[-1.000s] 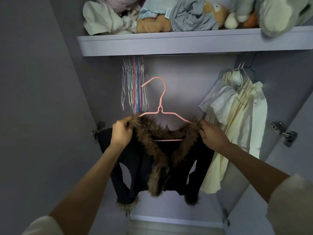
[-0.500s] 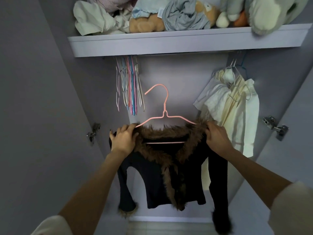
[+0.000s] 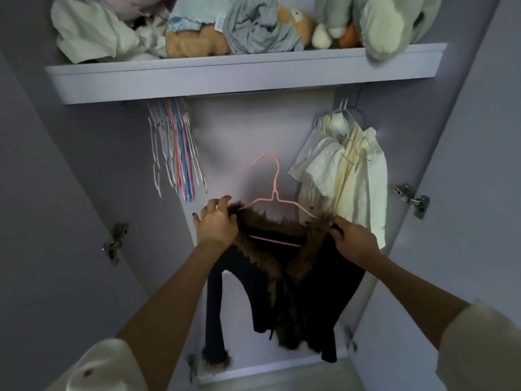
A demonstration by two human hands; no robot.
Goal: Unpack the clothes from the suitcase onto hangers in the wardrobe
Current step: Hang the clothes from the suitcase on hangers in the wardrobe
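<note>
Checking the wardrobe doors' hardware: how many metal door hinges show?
2 clear ones: one hinge on the left wall, one hinge on the right wall. Smaller metal fittings low near the floor may be more, too dim to tell.

Black fur-collared jacket [image 3: 296, 280] draped on a pink wire hanger [image 3: 275, 193], inside the lilac wardrobe [image 3: 245, 77].
</note>
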